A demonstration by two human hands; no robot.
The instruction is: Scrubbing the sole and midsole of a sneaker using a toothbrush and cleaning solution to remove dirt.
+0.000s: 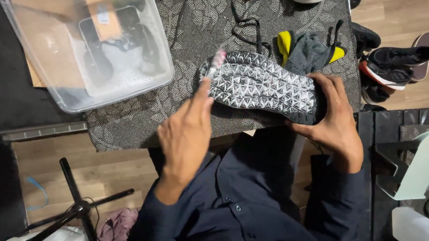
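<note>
Currently right hand (336, 120) clamps the shoe (261, 86) sole-up over the desk's (189, 39) near edge, exposing tread. Left hand (186, 133) grips what looks like a toothbrush (214, 65), bristles at toe. Soapy plastic tub (87, 43) sits far-left.

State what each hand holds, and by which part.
Left hand: small toothbrush-like brush, gripped by its handle. Right hand: grey-soled dark shoe, sole up, fingers wrapped round one end.

- Black shoe's rubber sole (261, 86): rough, raised geometric tread, greyish film.
- Dotted dark tablecloth (189, 39): woven cloth, matt.
- Clear plastic tub (154, 57): glossy, smooth.
- Grey-and-yellow rag (305, 51): fuzzy cloth.
- Wood-plank floor (112, 174): smooth.
</note>
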